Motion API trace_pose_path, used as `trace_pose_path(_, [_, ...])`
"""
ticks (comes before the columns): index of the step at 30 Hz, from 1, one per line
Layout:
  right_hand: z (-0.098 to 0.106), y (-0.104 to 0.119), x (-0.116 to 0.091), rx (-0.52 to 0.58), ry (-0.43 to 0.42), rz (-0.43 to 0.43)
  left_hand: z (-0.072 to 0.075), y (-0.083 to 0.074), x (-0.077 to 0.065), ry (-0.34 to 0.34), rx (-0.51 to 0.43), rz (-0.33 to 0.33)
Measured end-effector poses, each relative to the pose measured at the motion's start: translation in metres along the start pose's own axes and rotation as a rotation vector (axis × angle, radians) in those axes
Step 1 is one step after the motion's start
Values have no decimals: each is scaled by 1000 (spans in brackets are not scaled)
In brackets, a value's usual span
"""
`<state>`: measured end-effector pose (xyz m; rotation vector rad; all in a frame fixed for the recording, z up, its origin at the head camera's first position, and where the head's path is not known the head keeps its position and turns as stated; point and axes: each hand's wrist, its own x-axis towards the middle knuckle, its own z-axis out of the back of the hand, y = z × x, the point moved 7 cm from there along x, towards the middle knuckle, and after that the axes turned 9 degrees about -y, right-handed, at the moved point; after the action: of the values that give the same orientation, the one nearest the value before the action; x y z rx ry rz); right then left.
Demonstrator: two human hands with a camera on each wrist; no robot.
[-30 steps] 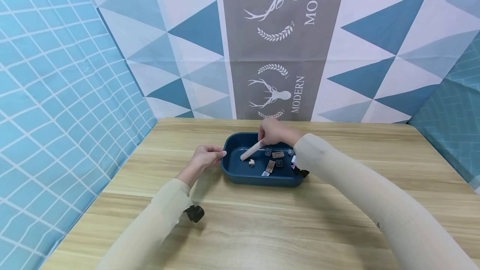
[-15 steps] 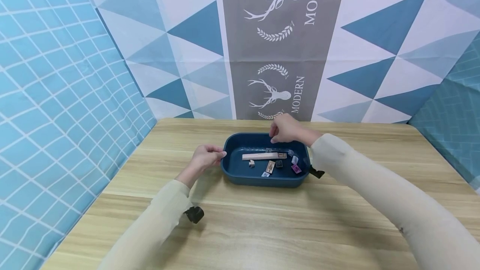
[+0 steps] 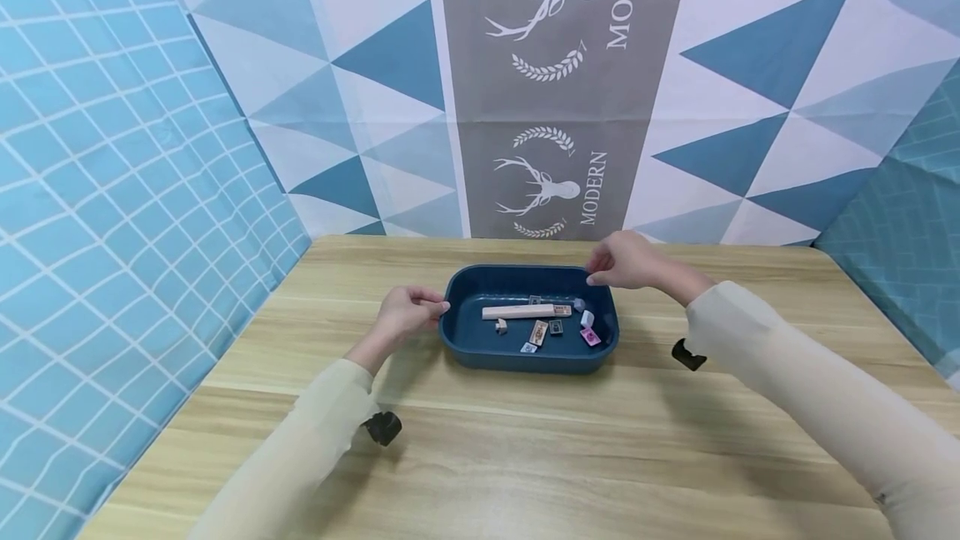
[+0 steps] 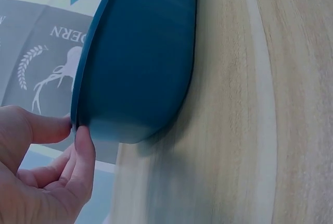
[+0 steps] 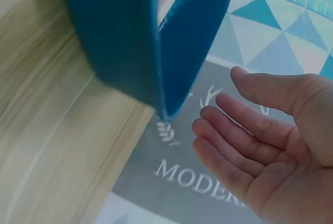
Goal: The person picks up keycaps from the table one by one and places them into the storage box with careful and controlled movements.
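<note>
A dark blue oval tray [image 3: 525, 362] stands on the wooden table. My left hand [image 3: 405, 312] pinches its left rim between thumb and fingers, plain in the left wrist view, where the tray wall [image 4: 138, 62] fills the middle. By the tray's far right corner is my right hand [image 3: 630, 260]; in the right wrist view this hand [image 5: 260, 140] has loosely bent fingers with nothing between them, beside the rim [image 5: 165, 115]. Inside lies a long pale pink bar [image 3: 516, 312]. Around it are a small cream block [image 3: 501, 327], a tan printed block [image 3: 538, 332] and a pink printed piece [image 3: 590, 337].
Also in the tray are a white block [image 3: 587, 319], a dark square piece [image 3: 556, 327] and a small pale printed piece [image 3: 528, 348]. The wooden table [image 3: 480, 457] extends in front. Behind it hangs a patterned cloth [image 3: 547, 107], with a blue grid cloth [image 3: 112, 148] on the left.
My right hand has let go of the pale bar, which now lies flat in the tray. The hand has moved right to the far right corner. My left hand stays at the left rim.
</note>
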<state>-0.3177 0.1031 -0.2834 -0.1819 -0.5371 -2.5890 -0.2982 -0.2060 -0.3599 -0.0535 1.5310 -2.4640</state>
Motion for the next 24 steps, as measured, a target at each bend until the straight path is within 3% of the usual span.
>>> trace_pose_path(12, [11,-40,-38,91,-40,-51,-1,-2,0,48,33,-40])
trace_pose_path(24, [20,-70,-71,66,-157,-128,0,-7,3,104,86,-66])
